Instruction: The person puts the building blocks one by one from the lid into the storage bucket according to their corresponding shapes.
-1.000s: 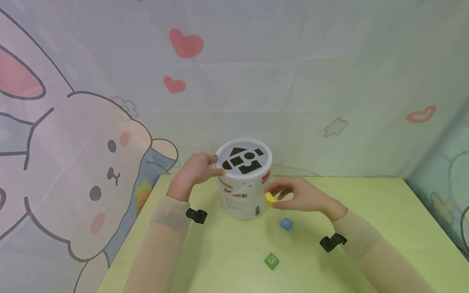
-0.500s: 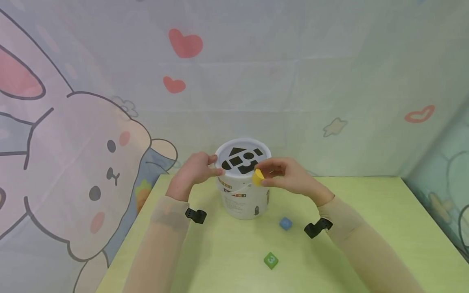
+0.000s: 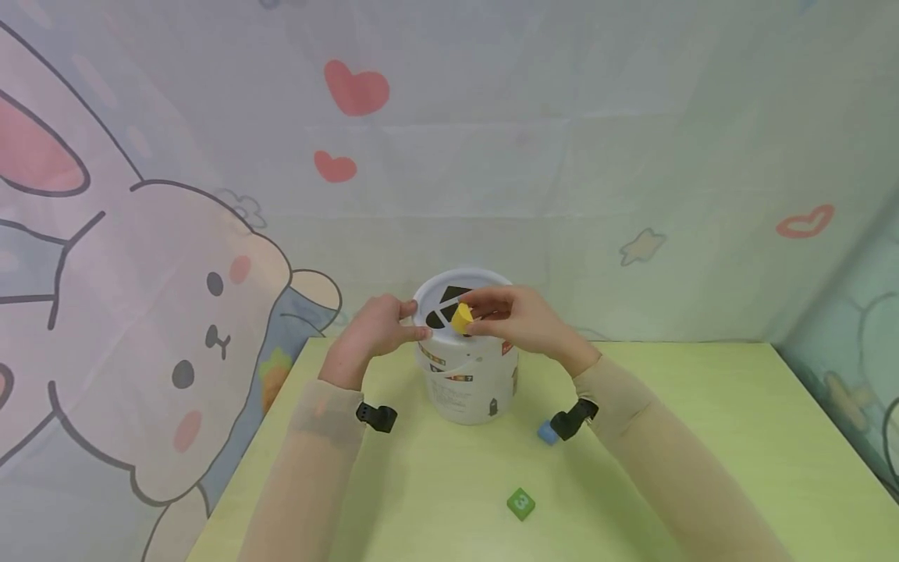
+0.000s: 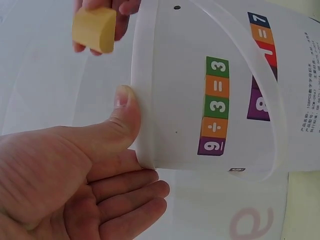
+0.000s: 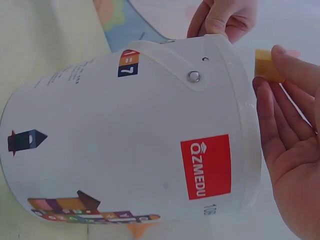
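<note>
A white bucket [image 3: 463, 394] stands on the table; its white lid [image 3: 423, 295] has dark shaped holes, several of them hidden by the right hand. With thumb and fingers, my left hand [image 3: 379, 326] holds the lid's left rim. My right hand [image 3: 527, 324] pinches a small yellow block [image 3: 461, 319] above the lid. One side of this block looks rounded in the left wrist view, where the yellow block [image 4: 93, 31] shows apart from the rim. The right wrist view has the bucket's side [image 5: 125, 135] and the yellow block [image 5: 269, 66] between thumb and fingers.
A blue block [image 3: 546, 433] lies right of the bucket, partly behind the right wrist's camera [image 3: 574, 419]. Nearer the front, a green block [image 3: 521, 504] marked 3 lies on the yellow-green table [image 3: 435, 499]. A printed cloth [image 3: 492, 172] hangs behind the table.
My right hand has carried the yellow block up from beside the bucket's right side and leftward over the lid. My left hand has stayed at the rim.
</note>
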A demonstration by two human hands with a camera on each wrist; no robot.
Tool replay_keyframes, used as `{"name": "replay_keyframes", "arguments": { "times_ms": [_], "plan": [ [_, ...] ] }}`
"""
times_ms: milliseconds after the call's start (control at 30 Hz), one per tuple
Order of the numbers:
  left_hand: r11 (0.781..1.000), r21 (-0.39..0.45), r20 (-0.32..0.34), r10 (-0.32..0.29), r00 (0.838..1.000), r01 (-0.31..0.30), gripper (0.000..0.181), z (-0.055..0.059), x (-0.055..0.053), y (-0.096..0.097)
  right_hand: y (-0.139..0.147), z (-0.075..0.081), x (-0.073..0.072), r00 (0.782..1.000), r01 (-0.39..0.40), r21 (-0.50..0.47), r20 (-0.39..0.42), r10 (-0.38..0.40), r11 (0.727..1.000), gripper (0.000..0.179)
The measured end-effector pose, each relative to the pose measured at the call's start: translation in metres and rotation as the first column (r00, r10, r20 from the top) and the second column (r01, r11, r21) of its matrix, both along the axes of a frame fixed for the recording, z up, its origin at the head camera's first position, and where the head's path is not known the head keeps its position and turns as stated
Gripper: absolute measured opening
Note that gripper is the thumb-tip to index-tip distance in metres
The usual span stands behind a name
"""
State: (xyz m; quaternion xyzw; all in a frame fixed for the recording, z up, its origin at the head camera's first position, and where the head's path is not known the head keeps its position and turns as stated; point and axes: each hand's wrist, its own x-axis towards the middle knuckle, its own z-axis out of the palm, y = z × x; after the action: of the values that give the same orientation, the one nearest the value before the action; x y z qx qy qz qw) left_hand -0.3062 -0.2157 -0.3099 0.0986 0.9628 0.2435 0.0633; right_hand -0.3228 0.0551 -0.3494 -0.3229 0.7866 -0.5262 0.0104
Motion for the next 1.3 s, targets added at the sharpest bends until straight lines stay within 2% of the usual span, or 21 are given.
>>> {"name": "replay_keyframes", "arguments": {
  "times_ms": [300, 567, 867, 1100, 1300],
  "plan": [
    [1.000, 0.000, 0.016, -0.001, 1.000, 0.001, 0.074, 0.000, 0.000, 0.001, -0.022, 0.004, -0.011, 0.999, 0.029, 0.075, 0.031, -0.031, 0.997, 0.048],
    [1.000, 0.006, 0.005, -0.006, 1.000, 0.006, 0.073, 0.000, 0.000, 0.000, -0.031, 0.005, -0.020, 1.000, 0.017, 0.077, 0.012, -0.018, 0.997, 0.047],
    [1.000, 0.003, -0.003, -0.014, 1.000, 0.014, 0.072, 0.000, 0.001, -0.003, -0.039, 0.008, -0.031, 0.999, 0.012, 0.104, 0.032, -0.016, 0.995, 0.048],
    [1.000, -0.001, -0.007, -0.012, 1.000, 0.012, 0.072, -0.002, 0.000, -0.003, -0.048, 0.010, -0.032, 1.000, 0.007, 0.157, -0.005, -0.007, 0.988, 0.047],
    [1.000, 0.007, -0.004, -0.018, 1.000, 0.018, 0.072, -0.002, 0.001, -0.002, -0.051, 0.006, -0.031, 1.000, 0.016, 0.164, 0.003, -0.016, 0.986, 0.046]
  ]
}}
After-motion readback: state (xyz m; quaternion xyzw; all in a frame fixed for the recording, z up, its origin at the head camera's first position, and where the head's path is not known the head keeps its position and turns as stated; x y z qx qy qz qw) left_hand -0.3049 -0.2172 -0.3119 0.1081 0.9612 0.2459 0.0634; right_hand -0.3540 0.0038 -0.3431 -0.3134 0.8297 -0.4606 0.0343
